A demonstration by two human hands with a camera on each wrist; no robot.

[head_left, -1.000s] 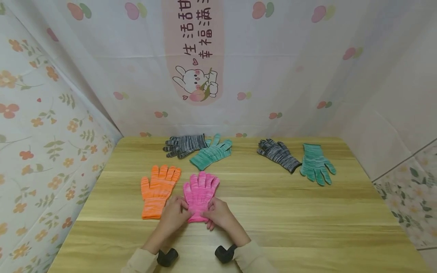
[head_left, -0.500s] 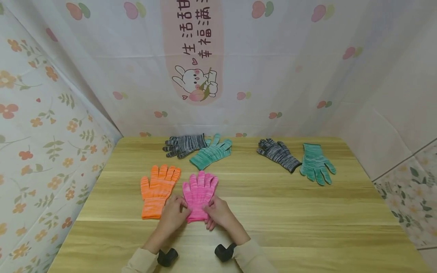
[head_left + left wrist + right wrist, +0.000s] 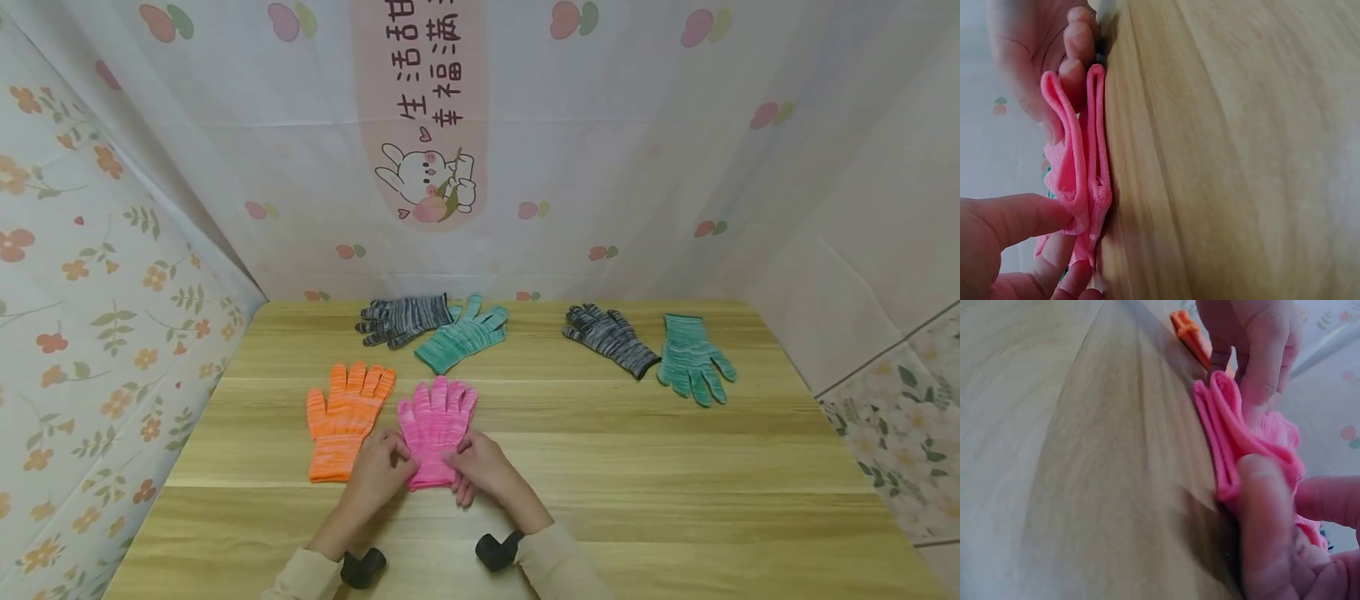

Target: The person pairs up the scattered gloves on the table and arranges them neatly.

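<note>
Two pink knit gloves (image 3: 437,421) lie one over the other on the wooden table, fingers pointing away from me. In the left wrist view the upper pink cuff (image 3: 1072,169) gapes above the lower cuff (image 3: 1099,156), which lies on the table. My left hand (image 3: 381,471) pinches the left side of the upper cuff between thumb and fingers. On the other side my right hand (image 3: 483,465) pinches the same glove, thumb on top. An orange glove (image 3: 348,417) lies flat just left of my left hand.
Toward the back left, a grey-black glove (image 3: 408,319) partly meets a green glove (image 3: 461,337). Another grey-black glove (image 3: 611,340) and green glove (image 3: 693,358) lie at the back right. Patterned curtains (image 3: 600,167) enclose the table's back and sides.
My right thumb has slid slightly up from the pink cuff's edge, and the left fingertips have shifted slightly outward. The other gloves lie as before.
</note>
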